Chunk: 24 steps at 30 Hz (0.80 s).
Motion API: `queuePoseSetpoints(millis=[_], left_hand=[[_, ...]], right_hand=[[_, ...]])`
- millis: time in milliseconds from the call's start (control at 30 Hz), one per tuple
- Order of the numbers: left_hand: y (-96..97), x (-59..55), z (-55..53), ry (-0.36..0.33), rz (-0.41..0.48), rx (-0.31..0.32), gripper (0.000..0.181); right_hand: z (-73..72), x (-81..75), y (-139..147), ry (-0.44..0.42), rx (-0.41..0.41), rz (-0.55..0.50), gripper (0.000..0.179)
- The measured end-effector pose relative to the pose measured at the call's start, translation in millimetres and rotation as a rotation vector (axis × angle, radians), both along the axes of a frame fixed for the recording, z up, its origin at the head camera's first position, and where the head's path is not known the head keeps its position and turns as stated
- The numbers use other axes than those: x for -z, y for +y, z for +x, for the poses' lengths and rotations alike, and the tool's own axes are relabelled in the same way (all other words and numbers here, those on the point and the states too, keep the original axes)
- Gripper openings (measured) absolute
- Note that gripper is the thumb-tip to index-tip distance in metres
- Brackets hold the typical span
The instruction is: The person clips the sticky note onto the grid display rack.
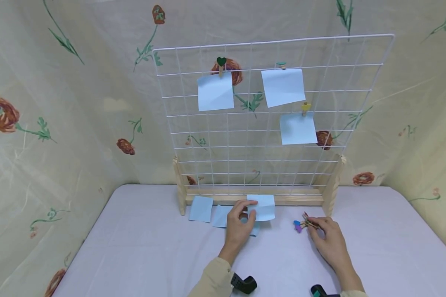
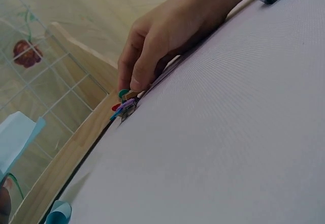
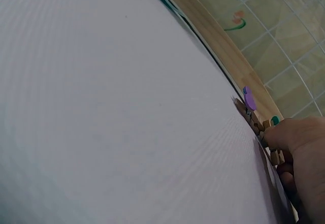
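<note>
My left hand [image 1: 239, 225] pinches a light blue paper sheet [image 1: 262, 208] between thumb and fingers, holding it up before the wooden base bar. In the left wrist view, part of a blue sheet [image 2: 18, 137] shows at the left edge. To the right, my right hand [image 1: 330, 239] is at a small cluster of clothespins [image 1: 298, 226] on the table, its thumb and fingertips pinching a wooden clothespin [image 2: 131, 95] there. Blue, purple, red and green decorated ends show in the cluster. In the right wrist view, a purple heart [image 3: 249, 98] sticks out past the fingers.
A white wire grid stands in a wooden base [image 1: 297, 201] at the table's back. Three blue sheets [image 1: 215, 93] hang on it from green, teal and yellow clothespins [image 1: 306, 107]. More blue sheets [image 1: 200, 209] lie before the base. Flowered cloth [image 1: 96, 123] surrounds the white table [image 1: 152, 255].
</note>
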State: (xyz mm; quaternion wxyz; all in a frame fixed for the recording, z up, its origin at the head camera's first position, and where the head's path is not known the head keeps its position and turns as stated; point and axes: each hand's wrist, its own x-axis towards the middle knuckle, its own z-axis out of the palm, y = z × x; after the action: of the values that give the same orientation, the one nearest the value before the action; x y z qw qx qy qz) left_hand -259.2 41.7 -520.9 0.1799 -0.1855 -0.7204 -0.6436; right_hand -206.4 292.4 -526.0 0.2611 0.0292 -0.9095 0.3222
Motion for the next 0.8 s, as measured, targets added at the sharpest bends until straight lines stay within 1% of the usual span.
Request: queuePoseSetpoints(millis=[200,300,467,633,800], left_hand=[[-0.6,-1.0,0.8,-0.007,-0.012,-0.008,0.027],[-0.1,-0.6,1.1,0.008,-0.019,-0.016,0.026],[-0.9,-1.0,0.9,0.039,-0.007,-0.013,0.024],[-1.3,-1.6,1.5,0.028,-0.001,-0.007,0.025],[-1.6,-1.6,1.5,0.016,-0.008,-0.014,0.025]], right_hand=[[1.0,-0.1,-1.1,0.014,0.003,0.015,0.021],[2.1,-1.2,-1.4,-0.001,0.001,0.012,0.019],[2.4,-3.0,-2.8,-0.044,0.008,0.003,0.019],[3.0,-4.1,-3.0,-0.078,0.014,0.0,0.016],[2.7,-5.6,-3.1,-0.053,0.005,-0.003,0.013]])
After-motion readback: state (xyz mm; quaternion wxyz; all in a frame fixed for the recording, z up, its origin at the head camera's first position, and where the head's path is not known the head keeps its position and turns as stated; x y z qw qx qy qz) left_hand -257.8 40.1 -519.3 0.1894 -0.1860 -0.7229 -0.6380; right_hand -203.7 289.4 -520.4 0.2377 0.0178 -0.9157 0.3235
